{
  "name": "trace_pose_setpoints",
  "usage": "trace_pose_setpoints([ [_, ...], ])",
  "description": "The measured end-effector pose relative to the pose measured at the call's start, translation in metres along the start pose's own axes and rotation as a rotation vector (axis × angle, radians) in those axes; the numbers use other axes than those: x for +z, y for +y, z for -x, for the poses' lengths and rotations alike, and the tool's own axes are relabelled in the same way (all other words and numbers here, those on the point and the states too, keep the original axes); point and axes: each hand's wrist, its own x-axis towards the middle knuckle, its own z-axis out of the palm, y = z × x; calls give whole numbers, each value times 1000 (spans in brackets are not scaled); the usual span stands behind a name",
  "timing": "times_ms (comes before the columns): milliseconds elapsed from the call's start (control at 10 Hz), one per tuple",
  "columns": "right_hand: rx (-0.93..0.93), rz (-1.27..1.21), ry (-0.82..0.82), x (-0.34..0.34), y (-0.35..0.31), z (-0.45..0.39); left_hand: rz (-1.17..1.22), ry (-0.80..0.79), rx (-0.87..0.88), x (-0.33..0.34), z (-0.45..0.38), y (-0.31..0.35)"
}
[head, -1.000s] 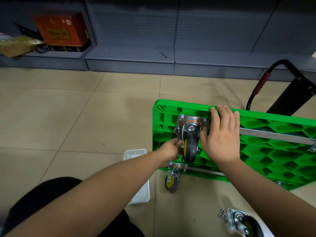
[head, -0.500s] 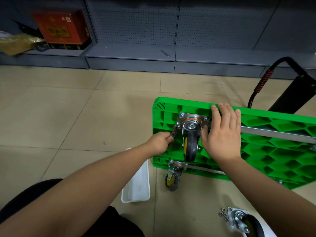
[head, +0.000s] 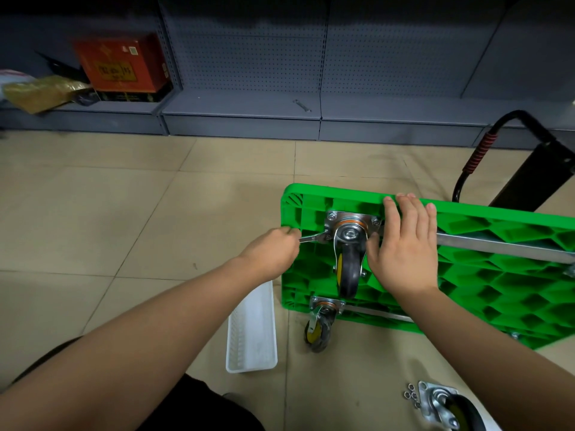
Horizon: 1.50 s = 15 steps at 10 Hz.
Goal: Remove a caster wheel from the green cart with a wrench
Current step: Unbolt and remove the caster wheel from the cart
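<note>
The green cart [head: 485, 293] stands on its side with its ribbed underside toward me. A caster wheel [head: 348, 259] with a metal plate and black tyre is bolted near its top left corner. My left hand [head: 273, 248] grips a small silver wrench [head: 312, 237] whose jaw sits on a bolt at the plate's left edge. My right hand [head: 404, 244] lies flat on the cart beside the caster, fingertips over the top rim. A second caster [head: 320, 325] hangs at the lower left corner.
A loose caster [head: 448, 409] lies on the floor at bottom right with several nuts [head: 411, 396] beside it. A white plastic tray [head: 252, 331] sits left of the cart. Another wrench [head: 301, 105] lies on the grey shelf base. The cart's black handle [head: 485, 144] sticks out behind.
My left hand has swung the wrench up and to the left, from below the caster plate to level with its left bolt. The right hand stays on the cart.
</note>
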Motion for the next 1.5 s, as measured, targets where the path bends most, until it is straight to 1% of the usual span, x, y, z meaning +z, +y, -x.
trace_pose_setpoints([
  [100, -3, 2, -3, 0, 0, 0, 177, -5, -58, 0, 3, -11],
  [200, 0, 5, -5, 0, 0, -1, 353, 35, -131, 12, 11, -14],
  [300, 3, 6, -6, -1, -1, 0, 631, -45, -192, 30, 17, -6],
  [400, 0, 9, -13, -2, -1, -1, 885, -60, -236, 43, 18, 11],
  [500, -3, 1, -20, -4, 0, -1, 1115, -42, -327, 51, 15, 25],
  [600, -4, 5, -25, -4, 0, -1, 1264, -73, -399, 57, 8, 32],
  [700, 9, 3, -23, -3, -2, -1, 1336, -130, -435, 61, 3, 35],
  [800, 8, 1, -24, -2, -2, -1, 1358, -209, -466, 68, -1, 38],
  [900, 1, -1, -21, -2, -1, -1, 1363, -245, -505, 74, -6, 42],
  [1000, 4, -7, -18, -2, -1, -1, 1315, -239, -510, 76, -11, 50],
  [1200, 4, -7, -21, -2, -1, -2, 1347, -227, -497, 82, -21, 65],
  [1300, 8, -10, -25, -1, -1, -2, 1360, -263, -501, 86, -26, 63],
  [1500, 13, -6, -42, -1, -1, -1, 1475, -347, -538, 94, -29, 65],
])
